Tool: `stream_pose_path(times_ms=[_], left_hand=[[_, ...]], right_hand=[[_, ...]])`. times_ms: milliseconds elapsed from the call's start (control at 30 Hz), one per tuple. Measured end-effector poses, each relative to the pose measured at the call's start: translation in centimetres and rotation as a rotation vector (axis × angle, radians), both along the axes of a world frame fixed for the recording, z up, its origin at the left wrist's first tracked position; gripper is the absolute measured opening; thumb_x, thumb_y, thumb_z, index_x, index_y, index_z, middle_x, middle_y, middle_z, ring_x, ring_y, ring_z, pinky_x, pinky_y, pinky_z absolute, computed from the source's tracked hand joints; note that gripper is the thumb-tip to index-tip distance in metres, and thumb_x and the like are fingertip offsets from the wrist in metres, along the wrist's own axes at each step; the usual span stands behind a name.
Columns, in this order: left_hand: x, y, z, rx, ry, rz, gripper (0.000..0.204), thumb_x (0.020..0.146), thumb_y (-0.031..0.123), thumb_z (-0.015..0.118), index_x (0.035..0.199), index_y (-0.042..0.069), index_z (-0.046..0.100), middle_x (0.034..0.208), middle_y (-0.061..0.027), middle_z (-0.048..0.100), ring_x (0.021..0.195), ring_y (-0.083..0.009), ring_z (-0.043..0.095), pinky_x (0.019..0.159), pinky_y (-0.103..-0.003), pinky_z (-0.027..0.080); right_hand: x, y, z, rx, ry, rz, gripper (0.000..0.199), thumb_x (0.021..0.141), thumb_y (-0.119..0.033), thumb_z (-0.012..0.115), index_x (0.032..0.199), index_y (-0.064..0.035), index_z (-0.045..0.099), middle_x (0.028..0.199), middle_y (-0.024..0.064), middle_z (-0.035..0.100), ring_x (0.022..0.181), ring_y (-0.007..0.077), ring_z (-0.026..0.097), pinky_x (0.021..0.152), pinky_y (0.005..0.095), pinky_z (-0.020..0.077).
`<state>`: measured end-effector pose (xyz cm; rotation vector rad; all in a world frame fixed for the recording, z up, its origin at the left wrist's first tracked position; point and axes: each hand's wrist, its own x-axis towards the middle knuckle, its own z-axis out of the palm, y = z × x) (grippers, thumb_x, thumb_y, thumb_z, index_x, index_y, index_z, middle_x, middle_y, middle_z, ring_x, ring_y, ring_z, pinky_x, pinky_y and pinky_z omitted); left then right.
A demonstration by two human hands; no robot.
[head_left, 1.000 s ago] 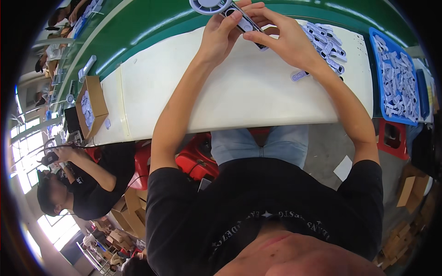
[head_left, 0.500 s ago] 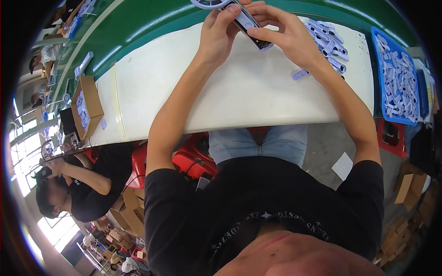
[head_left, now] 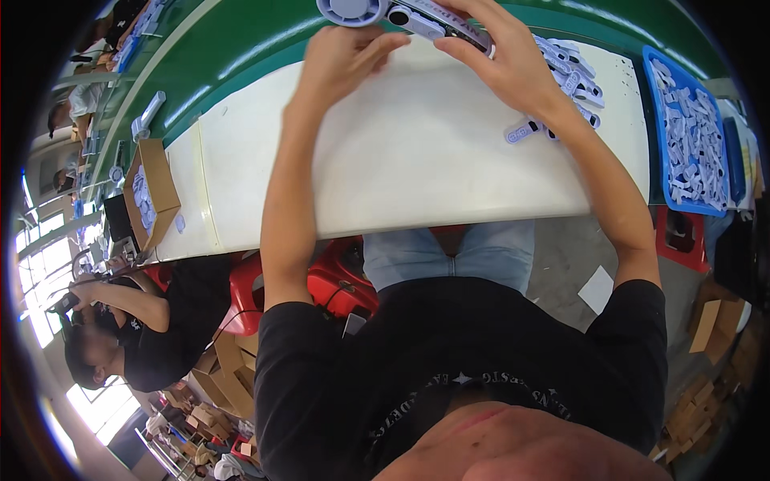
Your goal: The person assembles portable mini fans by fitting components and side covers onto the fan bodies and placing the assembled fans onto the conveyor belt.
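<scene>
At the top of the view my right hand [head_left: 505, 60] grips a long pale blue and white plastic part [head_left: 437, 20] with a dark hole at one end. A round grey-blue disc [head_left: 349, 8] sits at that part's left end, by the frame's top edge. My left hand [head_left: 345, 56] is just below the disc with its fingers spread, close to the part; whether it touches it is unclear. Both hands hover over the far edge of a white table [head_left: 417, 160].
Several loose white parts [head_left: 565, 76] lie right of my right hand. A blue tray [head_left: 694, 136] full of similar parts stands at the far right. A green belt [head_left: 241, 48] runs behind the table. A cardboard box [head_left: 152, 188] sits at left. Another person [head_left: 136, 321] sits lower left.
My hands have moved farther from me, toward the top edge, carrying the long part. My left hand's fingers have loosened from the part and spread.
</scene>
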<state>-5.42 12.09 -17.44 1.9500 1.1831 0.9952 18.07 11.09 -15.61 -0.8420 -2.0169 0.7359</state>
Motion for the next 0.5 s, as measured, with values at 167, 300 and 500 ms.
stream_pose_path(times_ms=[167,300,500], left_hand=[[-1.1,-1.5,4.5,-0.160,0.487,-0.007,0.031,0.091,0.032,0.064,0.079,0.004,0.067,0.073,-0.0074,0.065,0.068,-0.0154,0.061,0.068,-0.031,0.046],[0.3,-1.8,3.9,0.200,0.352,-0.056,0.032,0.088,0.033,0.065,0.100,0.004,0.064,0.092,-0.0105,0.066,0.088,-0.0213,0.062,0.084,-0.036,0.044],[3.2,-1.4,1.4,0.557,0.677,-0.055,0.050,0.077,0.034,0.072,0.112,0.002,0.058,0.104,-0.0167,0.062,0.104,-0.0326,0.057,0.102,-0.045,0.035]], right_hand=[[0.7,1.3,-1.1,0.120,-0.215,-0.029,0.044,0.085,-0.015,0.064,0.123,0.0027,0.051,0.110,0.0210,0.054,0.102,0.0374,0.054,0.089,0.0404,0.0441],[0.8,1.5,-2.3,0.157,-0.350,0.014,0.044,0.084,-0.013,0.063,0.123,0.0025,0.051,0.112,0.0217,0.054,0.104,0.0385,0.053,0.090,0.0424,0.0440],[0.0,1.0,-2.8,0.149,-0.367,0.059,0.044,0.080,-0.010,0.063,0.121,0.0030,0.051,0.112,0.0225,0.054,0.104,0.0382,0.053,0.089,0.0432,0.0448]])
